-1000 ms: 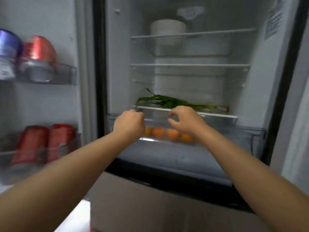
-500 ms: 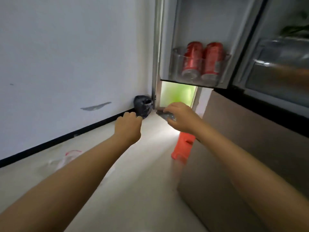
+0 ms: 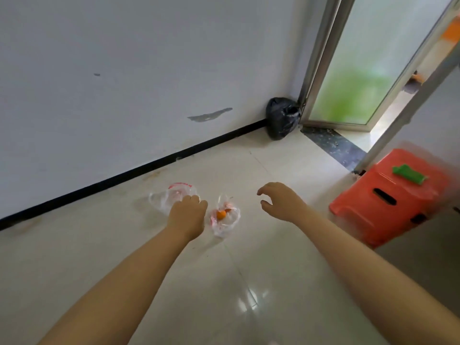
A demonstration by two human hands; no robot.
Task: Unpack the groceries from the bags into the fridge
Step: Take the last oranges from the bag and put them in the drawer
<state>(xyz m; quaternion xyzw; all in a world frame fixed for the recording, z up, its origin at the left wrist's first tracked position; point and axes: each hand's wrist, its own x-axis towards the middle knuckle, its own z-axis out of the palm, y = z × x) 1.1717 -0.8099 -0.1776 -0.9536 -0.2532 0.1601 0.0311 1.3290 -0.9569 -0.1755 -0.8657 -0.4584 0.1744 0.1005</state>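
Observation:
Two clear plastic bags lie on the pale tiled floor. The nearer bag [image 3: 225,221] holds an orange fruit [image 3: 221,214]. The farther bag [image 3: 171,197] looks crumpled and its contents do not show. My left hand [image 3: 188,214] hovers between the two bags with its fingers curled, holding nothing that I can see. My right hand [image 3: 280,201] hangs to the right of the fruit bag, fingers loosely curved and apart from everything. The fridge is out of view.
A black rubbish bag [image 3: 282,118] sits in the corner by the frosted glass door [image 3: 356,70]. An orange plastic stool [image 3: 390,195] with a green object [image 3: 408,174] on top stands at the right. A white wall [image 3: 124,83] with a black skirting runs along the left.
My view has swung from the open fridge down and left to the floor. Both hands have left the fridge drawer and now reach over the bags on the tiles.

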